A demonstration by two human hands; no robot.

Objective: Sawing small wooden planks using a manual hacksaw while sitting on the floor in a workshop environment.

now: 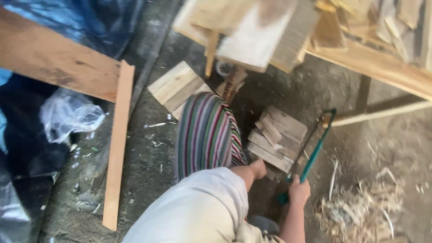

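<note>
**Head view: a saw held over cut boards on a workshop floor**

Head view, looking down past the person's striped cloth (204,135) and pale sleeve (198,207). The right hand (299,191) is closed round the handle of a green-framed saw (315,146), low at the frame's near end; the frame slants up and away from the hand to its far corner beside a wooden rail (382,114). The left hand (258,169) reaches down beside the near edge of a small pile of short boards (276,137); its fingers look curled, but whether they grip anything cannot be told.

Handling, as a judgement: the saw looks light and stiff in its frame, with a thin blade that would flex or snap if twisted, so the handle is the proper hold and the frame's back a second one. The short boards look light, dry and rigid, with rough cut edges; they would be taken by the long edges, flat.

Surroundings: a second stack of boards (175,85) lies on the floor beyond the striped cloth. A long plank (118,144) lies on the ground at left, under a wide board (54,56). Shavings (360,211) are heaped at lower right.

Containers: none with visible contents; a crumpled clear plastic bag (67,114) lies at left, and what it holds cannot be made out. Blurred timber (256,31) fills the top.
</note>
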